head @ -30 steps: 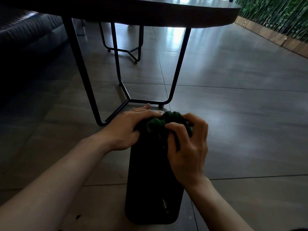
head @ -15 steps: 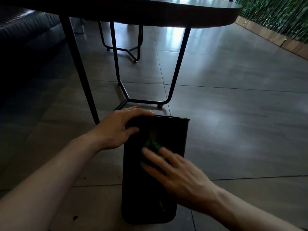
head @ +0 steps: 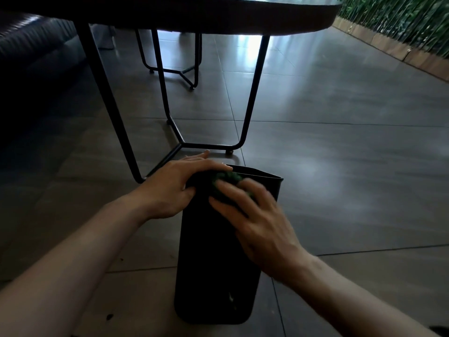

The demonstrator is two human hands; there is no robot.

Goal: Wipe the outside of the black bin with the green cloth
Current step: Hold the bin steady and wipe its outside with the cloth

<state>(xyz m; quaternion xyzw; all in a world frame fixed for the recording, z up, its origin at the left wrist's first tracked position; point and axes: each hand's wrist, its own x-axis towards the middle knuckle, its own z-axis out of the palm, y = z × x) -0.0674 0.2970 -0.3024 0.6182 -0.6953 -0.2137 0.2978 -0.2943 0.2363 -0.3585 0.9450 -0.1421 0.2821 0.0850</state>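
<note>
- Bin (head: 213,263), black, tall and rectangular: lying tilted on grey floor tiles (head: 340,190), base toward the camera, open mouth away toward the table legs (head: 252,93).
- Left hand (head: 175,188): spread flat over the upper left corner of the bin near the rim, palm down, fingers extended across the edge, thumb lying against the side wall; open, bracing rather than clasping.
- Right hand (head: 257,220): laid on the upward-facing wall of the bin just below the rim, fingers (head: 228,190) extended and slightly fanned, somewhat blurred; open and flat, pressing down on the cloth, not curled around it.
- Green cloth (head: 227,177): bunched under the right fingertips, against the bin wall close to the rim; only a small crumpled patch visible beyond the fingers, touching or nearly touching the left hand; exact contact between the two not discernible.
- Forearms: both bare, entering from the lower corners and converging on the upper end of the bin.
- Table (head: 218,18): dark rounded top overhead at the upper edge, thin black metal frame standing on the tiles just beyond the bin mouth.
- Sofa (head: 36,45): dark, at far left.
- Foliage wall (head: 401,18): green, above a wooden border at upper right.
- Small dark specks (head: 109,316): scattered on the tiles at lower left, beside the left forearm.
</note>
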